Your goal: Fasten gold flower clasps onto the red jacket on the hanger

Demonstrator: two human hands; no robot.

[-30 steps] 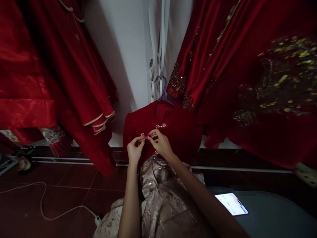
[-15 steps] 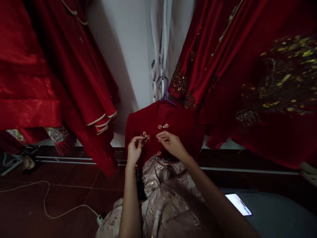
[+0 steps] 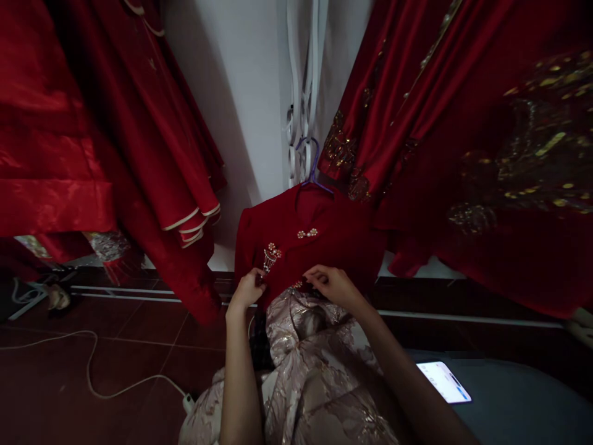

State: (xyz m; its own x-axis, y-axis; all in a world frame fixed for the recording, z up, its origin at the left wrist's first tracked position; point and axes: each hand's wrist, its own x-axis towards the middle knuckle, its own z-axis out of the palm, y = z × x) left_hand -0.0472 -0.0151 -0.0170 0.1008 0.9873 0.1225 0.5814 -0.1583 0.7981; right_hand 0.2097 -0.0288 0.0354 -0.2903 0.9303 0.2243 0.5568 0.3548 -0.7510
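Left hand [image 3: 245, 290] pinches the red jacket [image 3: 343, 244] taut at its flap; right hand's [image 3: 332, 285] fingers seemingly pinch its lowest beaded clasp [image 3: 299, 285].

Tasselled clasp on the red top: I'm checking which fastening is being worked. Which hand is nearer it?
Left. The left hand sits just below the clasp; the right hand is farther off, lower right.

Left hand [image 3: 248, 289], right hand [image 3: 331, 285], fingers pinched.

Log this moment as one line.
left hand: grips red top | right hand: at lower clasp | red top: on purple hanger
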